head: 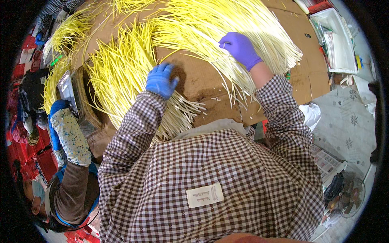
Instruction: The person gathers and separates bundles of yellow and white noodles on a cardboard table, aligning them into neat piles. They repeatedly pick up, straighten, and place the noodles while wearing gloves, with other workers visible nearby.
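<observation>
Long yellow stalks with white ends, perhaps garlic chives, lie in piles on a cardboard-covered table. My left hand point(161, 79), in a blue glove and slightly blurred, rests at the right edge of the nearer pile point(124, 66), fingers apart. My right hand point(240, 50), in a purple glove, is over the larger pile point(194, 30), its fingers closed around what looks like a thin pale stalk. Short white bits of stalk point(216, 99) lie on the bare cardboard point(197, 76) between the piles.
At the left, a co-worker's blue-gloved hand point(59, 106) is beside more yellow stalks and a metal blade or tray point(67, 88). Another person's gloved hands are at the top left. A white foam box point(349, 57) with clear bags stands at the right, beyond the cardboard edge.
</observation>
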The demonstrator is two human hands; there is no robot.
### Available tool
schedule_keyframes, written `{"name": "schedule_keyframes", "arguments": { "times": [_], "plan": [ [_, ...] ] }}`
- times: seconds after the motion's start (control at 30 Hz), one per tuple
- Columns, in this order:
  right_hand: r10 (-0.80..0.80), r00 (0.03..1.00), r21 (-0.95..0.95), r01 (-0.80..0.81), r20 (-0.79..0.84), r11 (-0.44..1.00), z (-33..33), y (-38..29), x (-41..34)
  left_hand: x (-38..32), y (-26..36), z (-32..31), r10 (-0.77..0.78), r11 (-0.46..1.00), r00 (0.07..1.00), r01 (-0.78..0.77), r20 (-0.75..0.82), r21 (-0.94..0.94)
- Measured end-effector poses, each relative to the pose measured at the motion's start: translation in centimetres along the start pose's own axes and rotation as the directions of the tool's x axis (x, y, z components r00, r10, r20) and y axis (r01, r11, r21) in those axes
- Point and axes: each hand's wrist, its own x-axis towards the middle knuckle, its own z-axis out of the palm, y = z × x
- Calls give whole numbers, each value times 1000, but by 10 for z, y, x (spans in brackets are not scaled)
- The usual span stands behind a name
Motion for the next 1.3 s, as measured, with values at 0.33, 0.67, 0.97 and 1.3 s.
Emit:
{"name": "schedule_keyframes", "arguments": {
  "times": [0.33, 0.67, 0.97, 1.3],
  "plan": [
    [105, 973, -116, -131, -207, 985, -15, -3, -8, 120, 72, 17, 161, 986, 985, -164, 68, 43],
    [-186, 982, -130, 183, -19, 975, 7, -2, -14, 118, 72, 23, 275, 941, 953, -293, -125, -168],
    [-3, 989, 121, 21, -147, 992, -8, -16, -38, 140, 73, 34, 451, 892, 892, -450, -23, 44],
    [172, 911, 382, -16, -376, 924, -123, -41, -213, 143, 60, 57, 448, 824, 886, -461, 120, 329]
  ]
}}
